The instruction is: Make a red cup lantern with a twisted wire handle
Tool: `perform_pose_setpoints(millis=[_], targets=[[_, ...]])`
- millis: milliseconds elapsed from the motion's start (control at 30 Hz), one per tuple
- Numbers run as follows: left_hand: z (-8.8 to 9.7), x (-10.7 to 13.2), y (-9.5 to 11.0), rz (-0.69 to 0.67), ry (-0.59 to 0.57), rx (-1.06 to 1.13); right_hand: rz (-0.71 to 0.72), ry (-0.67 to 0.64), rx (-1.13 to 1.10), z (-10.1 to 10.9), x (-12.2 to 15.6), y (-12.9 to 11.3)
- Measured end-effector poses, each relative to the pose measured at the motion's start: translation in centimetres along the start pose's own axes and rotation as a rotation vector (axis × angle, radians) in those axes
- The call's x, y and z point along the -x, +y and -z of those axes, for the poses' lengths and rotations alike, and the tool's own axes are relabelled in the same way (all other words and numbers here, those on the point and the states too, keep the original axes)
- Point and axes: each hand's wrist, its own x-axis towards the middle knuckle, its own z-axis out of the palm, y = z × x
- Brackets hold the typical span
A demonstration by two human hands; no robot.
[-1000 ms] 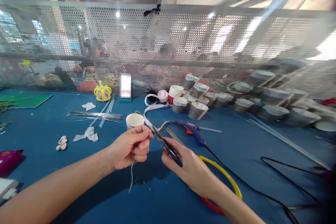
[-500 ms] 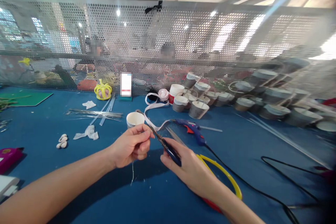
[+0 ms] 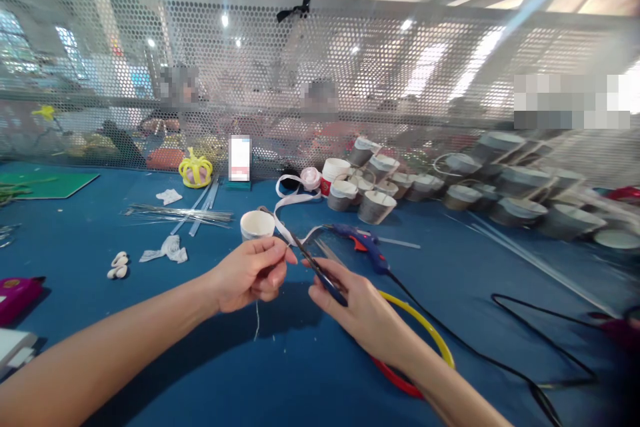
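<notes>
Over blue table [image 3: 450, 267], L hand [image 3: 250, 275] pinches thin pale ribbon [image 3: 296, 199], R hand [image 3: 363, 313] grips blue-handled scissors [image 3: 313, 265].

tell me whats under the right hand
Under the right hand, which grips blue-handled scissors, a yellow plastic hoop and a red plastic hoop lie on the blue table. The hand and forearm cover part of both hoops.

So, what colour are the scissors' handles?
Dark blue, seen best in the head view, where the right hand holds the scissors.

left hand [image 3: 250, 277]: thumb and fingers pinched together | right hand [image 3: 363, 313]: fingers curled closed, back up
</notes>
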Motion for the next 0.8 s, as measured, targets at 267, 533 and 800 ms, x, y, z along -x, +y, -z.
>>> perform_pose_setpoints(millis=[267,533,800], targets=[[0.10,-0.09,-0.23,-0.026,0.018,-0.040,0.021,0.007,0.009,-0.31,0.07,-0.17],[0.04,-0.04,-0.23,-0.008,0.000,-0.036,0.034,0.030,0.081,-0.60,0.15,0.30],[-0.08,0.00,-0.16,-0.030,0.024,-0.038,0.012,0.038,0.088,-0.36,-0.08,0.06]])
